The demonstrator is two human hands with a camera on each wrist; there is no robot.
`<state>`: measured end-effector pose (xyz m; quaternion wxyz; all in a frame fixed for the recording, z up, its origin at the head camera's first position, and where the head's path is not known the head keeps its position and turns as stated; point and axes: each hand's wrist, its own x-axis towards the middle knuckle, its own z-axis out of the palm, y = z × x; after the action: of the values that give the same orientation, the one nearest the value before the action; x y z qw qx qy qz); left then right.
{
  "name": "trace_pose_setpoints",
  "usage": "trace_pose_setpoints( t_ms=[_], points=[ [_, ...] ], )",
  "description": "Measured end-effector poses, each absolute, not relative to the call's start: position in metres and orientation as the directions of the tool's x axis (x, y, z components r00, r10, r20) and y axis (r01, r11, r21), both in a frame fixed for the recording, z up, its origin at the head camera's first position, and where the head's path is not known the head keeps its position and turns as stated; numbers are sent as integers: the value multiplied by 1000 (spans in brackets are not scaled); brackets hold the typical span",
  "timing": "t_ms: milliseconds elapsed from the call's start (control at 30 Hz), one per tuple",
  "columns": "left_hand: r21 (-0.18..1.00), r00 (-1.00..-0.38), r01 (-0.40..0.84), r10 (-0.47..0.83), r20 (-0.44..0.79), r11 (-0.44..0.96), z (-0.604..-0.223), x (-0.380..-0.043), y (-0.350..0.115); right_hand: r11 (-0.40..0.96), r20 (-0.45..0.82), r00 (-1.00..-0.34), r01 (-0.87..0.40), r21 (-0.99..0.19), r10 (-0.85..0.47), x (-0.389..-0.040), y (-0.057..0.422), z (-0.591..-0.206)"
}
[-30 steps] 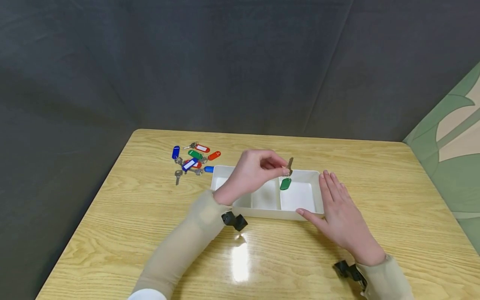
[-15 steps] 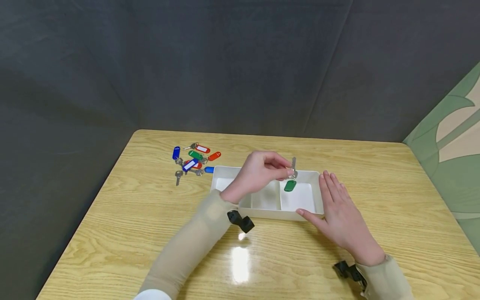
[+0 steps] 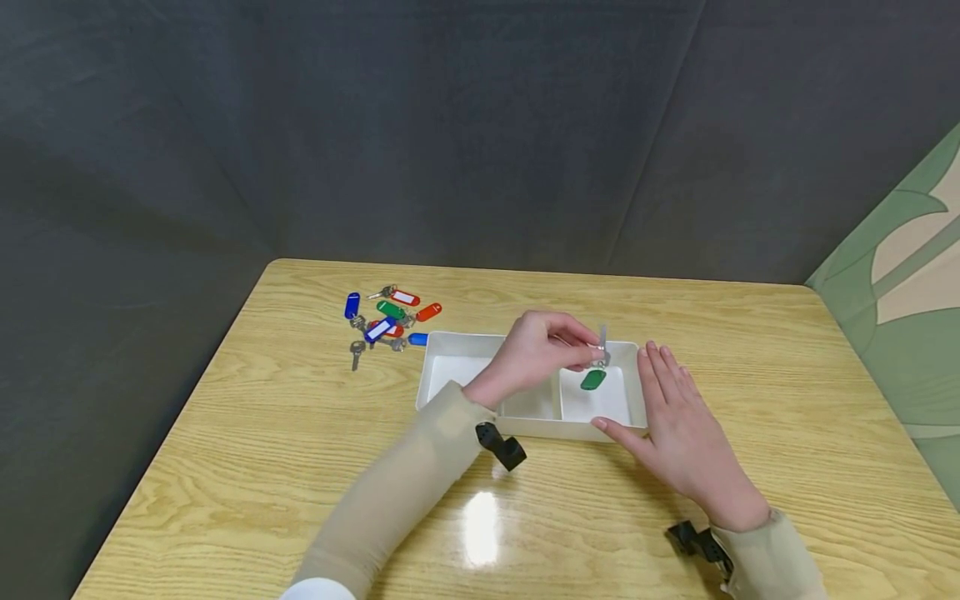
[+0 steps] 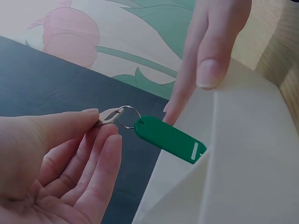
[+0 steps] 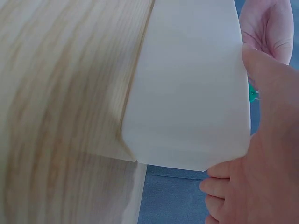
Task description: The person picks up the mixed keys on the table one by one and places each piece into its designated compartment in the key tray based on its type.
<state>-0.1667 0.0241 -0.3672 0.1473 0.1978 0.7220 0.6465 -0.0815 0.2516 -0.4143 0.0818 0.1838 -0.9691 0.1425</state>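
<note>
My left hand [image 3: 536,354] pinches a key [image 4: 110,116] by its head between thumb and fingers. From the key's ring hangs a green key tag [image 4: 168,138], over the right compartment of a white divided tray [image 3: 555,428]. In the head view the key's blade points up. My right hand [image 3: 686,437] lies against the tray's right end, fingers straight along the end wall and thumb on the front rim. The right wrist view shows that thumb at the rim of the white tray wall [image 5: 187,84].
Left of the tray lies a loose pile of keys with tags: a green tag [image 3: 391,309], red tags [image 3: 429,312] and blue tags [image 3: 352,305]. One blue tag [image 3: 417,339] sits right at the tray's left end. A dark curtain [image 3: 480,133] stands behind the wooden table [image 3: 247,433].
My left hand has moved right and a little toward me, carrying the key and its green tag farther over the right compartment. My right hand and the tray have stayed put.
</note>
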Motion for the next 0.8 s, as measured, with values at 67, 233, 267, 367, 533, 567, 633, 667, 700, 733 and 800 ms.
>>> trace_pose_setpoints(
  t_ms=[67, 233, 267, 367, 533, 567, 633, 667, 700, 733, 800],
  points=[
    [991, -877, 97, 479, 42, 92, -369, -166, 27, 893, 208, -920, -378, -244, -333, -82, 251, -414],
    [991, -875, 88, 483, 27, 104, -374, -164, 33, 893, 203, -920, -379, -243, -335, -82, 251, -414],
    [991, -875, 83, 483, 22, 104, -375, -164, 34, 893, 202, -920, -379, -243, -336, -82, 251, -414],
    [991, -874, 78, 485, 16, 108, -377, -163, 37, 891, 204, -918, -383, -243, -339, -82, 252, -414],
    [990, -871, 73, 491, 2, 124, -379, -161, 41, 888, 222, -913, -391, -243, -341, -82, 252, -415],
    [990, -871, 67, 491, -4, 127, -380, -161, 42, 887, 224, -913, -391, -243, -341, -81, 252, -415],
    [990, -871, 56, 491, -16, 131, -380, -160, 43, 888, 226, -912, -392, -241, -342, -82, 252, -415],
    [990, -871, 51, 491, -19, 130, -381, -160, 44, 888, 225, -913, -392, -241, -342, -82, 252, -415],
    [991, -869, 49, 494, -20, 127, -381, -160, 44, 888, 223, -913, -391, -240, -342, -82, 251, -415],
    [991, -868, 47, 496, -20, 123, -382, -160, 45, 889, 222, -913, -391, -239, -342, -82, 251, -415],
    [991, -865, 51, 502, -16, 120, -382, -160, 46, 890, 218, -914, -390, -237, -342, -82, 251, -415]
  ],
)
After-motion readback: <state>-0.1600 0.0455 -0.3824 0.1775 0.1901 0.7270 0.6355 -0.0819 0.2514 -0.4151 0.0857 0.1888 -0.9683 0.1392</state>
